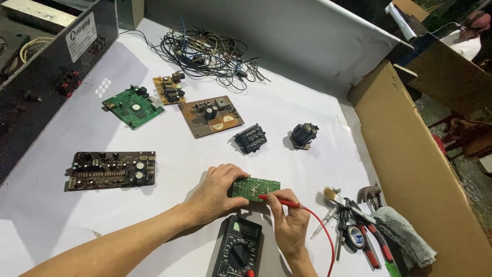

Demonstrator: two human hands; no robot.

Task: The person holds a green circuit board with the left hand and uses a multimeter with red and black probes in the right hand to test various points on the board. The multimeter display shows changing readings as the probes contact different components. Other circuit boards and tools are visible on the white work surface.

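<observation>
From the head camera, the left hand [215, 195] grips a small green circuit board [254, 188] on the white table [307, 107]. The right hand [288, 218] pinches a red probe [279, 201], tip touching the board, above a multimeter [238, 250].

**Labels, screens, packaging**

White rect. label w/ dark print [81, 37] on the black panel [36, 87], upper left, tilted w/ the panel face. Multimeter screen [247, 230]: small greyish rect. display at top of the black meter [239, 249], bottom centre, just below the hands; readout too small to tell. Brown cardboard box [410, 169] along right edge of table [307, 113], flap open, plain side facing in.
</observation>
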